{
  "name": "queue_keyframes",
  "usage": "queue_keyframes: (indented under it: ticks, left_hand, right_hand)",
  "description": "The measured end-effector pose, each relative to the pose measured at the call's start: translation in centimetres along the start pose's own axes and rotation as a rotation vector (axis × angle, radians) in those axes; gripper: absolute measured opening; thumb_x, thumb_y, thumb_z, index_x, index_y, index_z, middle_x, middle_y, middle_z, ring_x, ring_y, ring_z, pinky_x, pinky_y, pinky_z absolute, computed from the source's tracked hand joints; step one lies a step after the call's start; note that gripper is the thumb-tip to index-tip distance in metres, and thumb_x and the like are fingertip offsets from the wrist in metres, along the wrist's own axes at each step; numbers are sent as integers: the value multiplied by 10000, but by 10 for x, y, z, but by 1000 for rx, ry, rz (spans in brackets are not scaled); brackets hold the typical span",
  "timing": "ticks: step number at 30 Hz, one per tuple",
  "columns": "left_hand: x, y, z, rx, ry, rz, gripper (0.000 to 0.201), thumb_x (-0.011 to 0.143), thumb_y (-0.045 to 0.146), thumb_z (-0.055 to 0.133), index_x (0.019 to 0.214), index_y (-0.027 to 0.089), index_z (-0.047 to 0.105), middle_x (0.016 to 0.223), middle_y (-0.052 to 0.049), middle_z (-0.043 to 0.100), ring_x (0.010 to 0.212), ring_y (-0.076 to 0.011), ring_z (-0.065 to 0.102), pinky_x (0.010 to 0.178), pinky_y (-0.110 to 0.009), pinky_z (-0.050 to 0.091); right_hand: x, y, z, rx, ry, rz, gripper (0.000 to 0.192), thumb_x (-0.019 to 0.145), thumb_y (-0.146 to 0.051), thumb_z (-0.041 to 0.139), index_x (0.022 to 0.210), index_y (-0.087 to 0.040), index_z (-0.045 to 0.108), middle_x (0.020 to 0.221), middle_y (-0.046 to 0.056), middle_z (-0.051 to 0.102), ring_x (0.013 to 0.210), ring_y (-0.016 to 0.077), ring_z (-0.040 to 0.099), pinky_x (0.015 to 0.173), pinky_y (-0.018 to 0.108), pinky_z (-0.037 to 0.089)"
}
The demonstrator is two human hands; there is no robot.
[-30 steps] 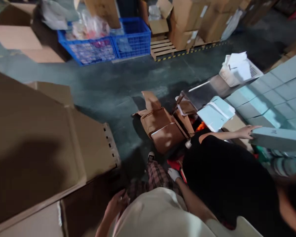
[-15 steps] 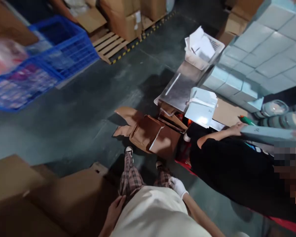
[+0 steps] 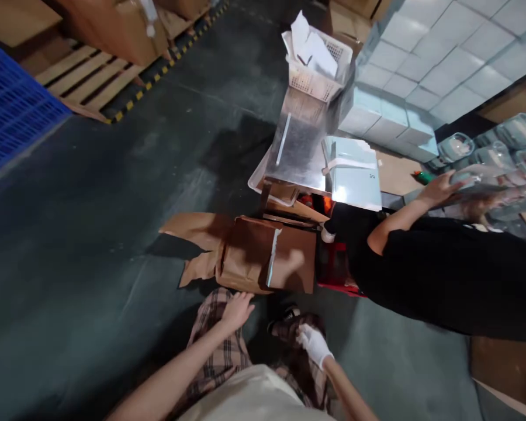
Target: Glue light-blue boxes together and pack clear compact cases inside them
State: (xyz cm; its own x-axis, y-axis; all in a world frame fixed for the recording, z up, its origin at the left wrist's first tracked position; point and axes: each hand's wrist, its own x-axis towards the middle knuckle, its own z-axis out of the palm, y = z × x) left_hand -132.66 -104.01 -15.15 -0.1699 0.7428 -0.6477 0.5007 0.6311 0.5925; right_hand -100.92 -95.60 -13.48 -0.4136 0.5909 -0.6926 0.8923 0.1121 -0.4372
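My bare left hand (image 3: 237,311) reaches forward over my left leg, fingers stretched out and holding nothing. Its fingertips are at the near edge of an opened brown cardboard box (image 3: 248,251) on the floor; whether they touch it I cannot tell. My right hand (image 3: 314,344), in a white glove, hangs by my right leg with its fingers curled and nothing visible in them. Two torn-looking flaps (image 3: 197,228) spread from the box's left side. A pale strip (image 3: 273,257) runs across the box beside its right flap (image 3: 294,260).
A metal table (image 3: 304,143) bears a white basket (image 3: 313,82) of paper and a strapped stack of pale blue card (image 3: 355,175). A co-worker in black (image 3: 447,275) handles clear containers at right. Pale boxes (image 3: 447,52) are stacked behind. A pallet (image 3: 92,76) and blue crate (image 3: 17,105) lie left.
My left hand has moved from beside my hip forward to the box. I stand closer to the box and table. The co-worker's hands have shifted from a pale blue box to clear containers.
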Motion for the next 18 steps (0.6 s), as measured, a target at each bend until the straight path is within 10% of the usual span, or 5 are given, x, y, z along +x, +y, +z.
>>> queue_keyframes:
  ticks: [9, 13, 18]
  left_hand:
    - [312, -4, 152, -79, 304, -26, 556, 984, 511, 670, 1372, 124, 577, 1359, -166, 620, 1169, -286, 658, 988, -479, 559]
    - [369, -40, 183, -105, 439, 58, 461, 940, 414, 749, 1282, 140, 606, 1316, -168, 636, 1198, -322, 649, 1000, -449, 537]
    - [379, -58, 210, -115, 593, 198, 421, 960, 368, 708, 1306, 169, 575, 1400, -189, 591, 1344, -357, 539, 1154, -485, 431]
  right_hand:
    - [301, 85, 15, -352, 207, -99, 282, 1046, -388, 655, 1228, -174, 692, 1220, 88, 708, 1089, 221, 698, 997, 454, 587]
    - [375, 107, 21, -438, 338, -235, 336, 1053, -361, 637, 1331, -173, 655, 1311, 112, 683, 1207, 256, 665, 1082, 508, 537]
    - [424, 96, 11, -499, 426, -421, 470, 1083, -153, 393, 1523, -172, 553, 1381, 160, 662, 1272, 247, 625, 1127, 450, 497]
